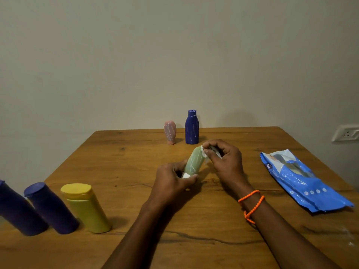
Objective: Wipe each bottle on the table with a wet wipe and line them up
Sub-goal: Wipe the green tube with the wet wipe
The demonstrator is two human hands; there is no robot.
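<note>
My left hand (172, 181) grips the white-capped lower end of a pale green bottle (194, 162), held tilted above the middle of the wooden table (194, 220). My right hand (223, 158) pinches a white wet wipe (205, 152) against the bottle's upper end. A pink bottle (170, 132) and a dark blue bottle (192, 127), both streaked with white marks, stand at the table's far edge. At the near left stand a yellow bottle (85, 206) and two dark blue bottles (51, 207) (17, 210) in a row.
A blue wet-wipe pack (303, 181) lies flat at the right side of the table. A wall socket (345, 133) sits on the wall at the right. An orange cord bracelet wraps my right wrist.
</note>
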